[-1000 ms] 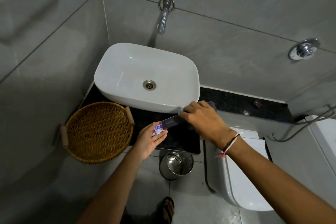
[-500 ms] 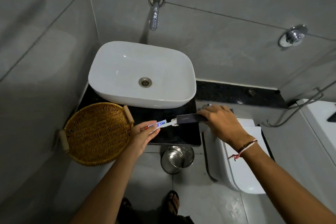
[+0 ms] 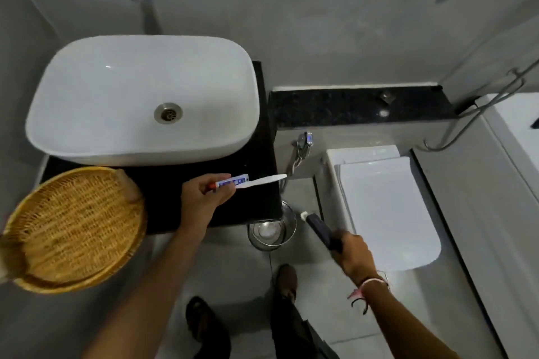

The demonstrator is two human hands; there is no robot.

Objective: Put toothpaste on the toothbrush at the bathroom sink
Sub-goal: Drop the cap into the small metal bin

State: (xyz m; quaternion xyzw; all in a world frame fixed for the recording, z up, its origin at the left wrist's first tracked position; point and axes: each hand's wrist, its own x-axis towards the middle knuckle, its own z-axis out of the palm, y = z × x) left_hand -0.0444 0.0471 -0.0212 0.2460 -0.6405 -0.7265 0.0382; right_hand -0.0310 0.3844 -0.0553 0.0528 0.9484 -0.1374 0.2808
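I see my left hand (image 3: 201,201) gripping 1 small toothpaste tube (image 3: 232,181) and 1 white toothbrush (image 3: 262,181) over the black counter (image 3: 163,186), near the sink (image 3: 140,102). My right hand (image 3: 354,252) holds a dark case (image 3: 319,229) apart, right.

A single wide-angle camera worn on the person's head looks steeply down and forward over a bathroom corner. The white sink (image 3: 140,96) fills the 11 o'clock part of the frame, close beneath the lens, with the dark tabletop (image 3: 256,160) under it. A woven basket (image 3: 73,230) sits at 9 o'clock, the toilet (image 3: 388,213) at 3 o'clock, and the tiled wall runs across 12 o'clock. Both forearms reach in from 6 o'clock, the left hand (image 3: 201,198) and right hand (image 3: 354,253) near the centre. Floor and sandalled feet (image 3: 204,326) show directly below. Straight lines bow toward the edges.
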